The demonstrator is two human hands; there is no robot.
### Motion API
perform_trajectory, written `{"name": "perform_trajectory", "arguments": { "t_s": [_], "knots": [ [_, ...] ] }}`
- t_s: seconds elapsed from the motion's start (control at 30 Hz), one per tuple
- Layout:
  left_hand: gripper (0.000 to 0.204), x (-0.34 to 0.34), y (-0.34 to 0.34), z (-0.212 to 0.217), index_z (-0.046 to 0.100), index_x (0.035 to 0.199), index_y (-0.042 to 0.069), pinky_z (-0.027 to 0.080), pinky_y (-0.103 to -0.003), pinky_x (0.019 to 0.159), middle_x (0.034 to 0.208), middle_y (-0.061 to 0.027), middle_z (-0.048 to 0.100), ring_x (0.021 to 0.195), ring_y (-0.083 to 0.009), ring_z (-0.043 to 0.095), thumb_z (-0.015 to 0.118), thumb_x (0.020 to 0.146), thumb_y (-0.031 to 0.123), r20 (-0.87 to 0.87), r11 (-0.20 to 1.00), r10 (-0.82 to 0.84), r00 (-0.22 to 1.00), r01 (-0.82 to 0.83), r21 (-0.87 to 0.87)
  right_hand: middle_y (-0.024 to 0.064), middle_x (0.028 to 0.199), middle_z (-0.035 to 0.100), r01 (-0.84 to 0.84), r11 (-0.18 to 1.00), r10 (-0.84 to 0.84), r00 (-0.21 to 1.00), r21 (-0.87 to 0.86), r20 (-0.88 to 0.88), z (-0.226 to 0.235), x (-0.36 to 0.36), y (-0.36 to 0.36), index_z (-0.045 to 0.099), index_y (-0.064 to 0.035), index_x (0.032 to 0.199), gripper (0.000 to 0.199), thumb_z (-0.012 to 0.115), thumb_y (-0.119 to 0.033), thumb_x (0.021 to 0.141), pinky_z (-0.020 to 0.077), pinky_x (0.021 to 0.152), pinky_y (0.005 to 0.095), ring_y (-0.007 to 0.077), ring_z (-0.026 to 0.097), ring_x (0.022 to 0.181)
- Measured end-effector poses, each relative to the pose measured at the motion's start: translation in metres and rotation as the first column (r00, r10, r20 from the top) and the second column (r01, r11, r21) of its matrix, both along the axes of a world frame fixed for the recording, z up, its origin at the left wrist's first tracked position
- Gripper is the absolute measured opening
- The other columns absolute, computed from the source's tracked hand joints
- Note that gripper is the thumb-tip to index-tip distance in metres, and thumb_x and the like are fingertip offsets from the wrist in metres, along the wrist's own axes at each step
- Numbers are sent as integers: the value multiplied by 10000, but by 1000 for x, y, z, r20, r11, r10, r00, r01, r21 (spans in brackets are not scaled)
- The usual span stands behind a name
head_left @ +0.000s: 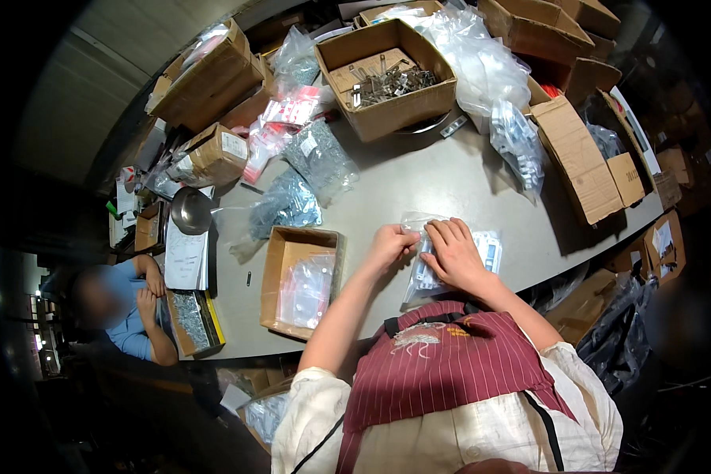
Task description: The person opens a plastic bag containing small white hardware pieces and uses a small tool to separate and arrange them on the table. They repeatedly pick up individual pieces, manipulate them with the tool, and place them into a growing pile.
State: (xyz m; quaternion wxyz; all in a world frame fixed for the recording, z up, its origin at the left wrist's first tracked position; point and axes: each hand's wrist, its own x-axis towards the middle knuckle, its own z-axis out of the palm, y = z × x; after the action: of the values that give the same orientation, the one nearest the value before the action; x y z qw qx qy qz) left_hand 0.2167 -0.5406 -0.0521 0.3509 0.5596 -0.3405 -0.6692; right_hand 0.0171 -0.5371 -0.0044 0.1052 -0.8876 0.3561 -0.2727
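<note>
While both hands press a clear bag [450,265], left hand [389,245] pinching its edge, right hand [456,254] spread flat, contents blurred.

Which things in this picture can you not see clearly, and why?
- Head view: contents of the clear bag under the right hand and left hand: covered, too small.
- Metal parts in the open box: too small to identify.
- Boxes at the right edge: dark, cut off.

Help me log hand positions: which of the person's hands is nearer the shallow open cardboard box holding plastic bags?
Left. The left hand pinches the clear bag's edge just right of the shallow box; the right hand presses flat on that bag, farther right.
</note>
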Motion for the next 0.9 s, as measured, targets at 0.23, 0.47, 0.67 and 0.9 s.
{"name": "perform_trajectory", "arguments": {
  "t_s": [0.23, 0.47, 0.67, 0.9],
  "knots": [
    [248, 29, 0, 25, 646, 788, 4, 496, -405, 589, 630, -153, 625, 611, -300, 629, 685, 830, 245, 753, 872, -115, 648, 429, -237, 170, 1018, 599, -86, 996, 88, 991, 30, -102, -1, -14, -4, 575, 20, 1033, 446, 710, -344, 812, 421, 949, 428, 339, 562, 974],
    [290, 63, 3, 30, 681, 821, -12, 542, -435, 671, 791, -186, 690, 705, -309, 682, 614, 915, 254, 744, 967, -54, 667, 221, -128, 163, 995, 605, -115, 992, 119, 987, 44, -104, -3, -24, -6, 592, -2, 1019, 424, 676, -376, 838, 415, 971, 433, 334, 564, 978],
    [365, 7, 45, 28, 639, 808, 14, 405, -226, 456, 663, -25, 607, 528, -82, 535, 666, 953, 348, 3, 987, -112, 994, 111, 119, 182, 1141, 597, -90, 993, 102, 982, 81, -158, -5, -21, -4, 573, 6, 1174, 541, 644, -431, 863, 368, 1040, 479, 340, 552, 1067],
    [188, 1, 54, 5, 634, 787, 37, 431, -263, 495, 643, -43, 619, 582, -106, 570, 646, 900, 186, 110, 992, -52, 993, 64, -111, 148, 1546, 371, -311, 948, 314, 886, 66, -341, 15, -27, 2, 456, -141, 1459, 734, 559, -590, 889, 321, 1063, 588, 359, 466, 1267]
  ]
}}
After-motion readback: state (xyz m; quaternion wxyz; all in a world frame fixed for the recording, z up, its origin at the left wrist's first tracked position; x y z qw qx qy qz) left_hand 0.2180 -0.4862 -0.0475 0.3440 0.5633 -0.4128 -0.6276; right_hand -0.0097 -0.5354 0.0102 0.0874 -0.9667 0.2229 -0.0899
